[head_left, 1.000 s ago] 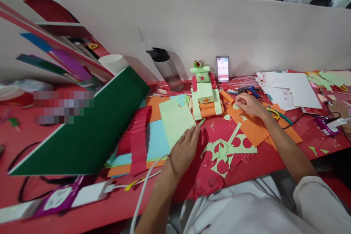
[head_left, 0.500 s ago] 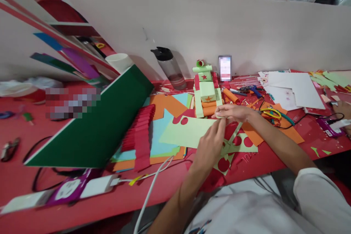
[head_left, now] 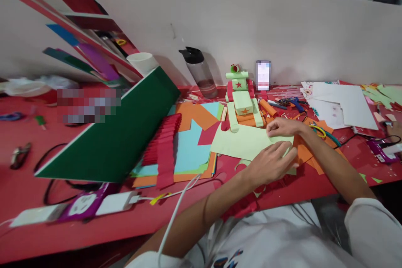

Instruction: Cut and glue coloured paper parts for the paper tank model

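Our right hand (head_left: 282,126) pinches the pale green sheet (head_left: 240,141) near its three o'clock end; our left (head_left: 272,160) curls there, grip unclear. Uneven pulling could crease it; pushing forward could nudge the paper model (head_left: 242,102), at twelve o'clock.

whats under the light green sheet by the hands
Cut light green scraps peek out along the near edge of the sheet; whatever lies beneath its middle is covered and cannot be seen.
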`<state>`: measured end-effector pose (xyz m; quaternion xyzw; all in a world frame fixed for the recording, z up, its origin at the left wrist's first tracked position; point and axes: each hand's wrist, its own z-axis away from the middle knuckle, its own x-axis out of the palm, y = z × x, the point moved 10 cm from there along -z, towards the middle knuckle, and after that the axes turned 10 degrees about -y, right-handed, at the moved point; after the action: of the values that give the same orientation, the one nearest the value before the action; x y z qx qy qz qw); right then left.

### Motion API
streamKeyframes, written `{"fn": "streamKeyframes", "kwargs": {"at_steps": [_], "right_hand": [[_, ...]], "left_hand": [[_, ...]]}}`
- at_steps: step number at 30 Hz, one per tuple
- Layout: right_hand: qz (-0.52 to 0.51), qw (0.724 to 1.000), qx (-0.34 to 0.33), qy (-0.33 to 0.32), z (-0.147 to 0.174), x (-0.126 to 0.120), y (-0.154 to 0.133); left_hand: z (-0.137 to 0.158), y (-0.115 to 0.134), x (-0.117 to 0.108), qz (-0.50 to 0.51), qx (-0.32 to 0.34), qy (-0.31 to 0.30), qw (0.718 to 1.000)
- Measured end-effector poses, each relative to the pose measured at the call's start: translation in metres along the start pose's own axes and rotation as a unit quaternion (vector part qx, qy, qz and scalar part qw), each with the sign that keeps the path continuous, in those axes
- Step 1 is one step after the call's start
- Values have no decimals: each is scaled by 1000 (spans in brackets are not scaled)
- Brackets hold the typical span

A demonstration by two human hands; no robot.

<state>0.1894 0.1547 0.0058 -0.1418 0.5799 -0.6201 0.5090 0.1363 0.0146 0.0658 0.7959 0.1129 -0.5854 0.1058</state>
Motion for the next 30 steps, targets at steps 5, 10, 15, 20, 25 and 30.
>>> {"fn": "streamKeyframes", "kwargs": {"at_steps": [5, 10, 15, 20, 25, 30], "right_hand": [[27, 997, 17, -66, 24, -22, 11], [59, 983, 66, -159, 31, -16, 20], [61, 986, 71, -140, 38, -20, 14], [108, 975, 154, -119, 43, -28, 24], [164, 954, 224, -115, 44, -36, 23], [175, 945, 253, -110, 52, -45, 26]], "left_hand": [[28, -47, -3, 39, 32, 40, 998], [50, -110, 24, 34, -76, -23, 996], [68, -149, 21, 55, -208, -33, 976], [74, -164, 24, 23, -276, -80, 957], [89, -186, 23, -6, -335, -68, 940], [96, -193, 16, 12, -339, 2, 941]]}}
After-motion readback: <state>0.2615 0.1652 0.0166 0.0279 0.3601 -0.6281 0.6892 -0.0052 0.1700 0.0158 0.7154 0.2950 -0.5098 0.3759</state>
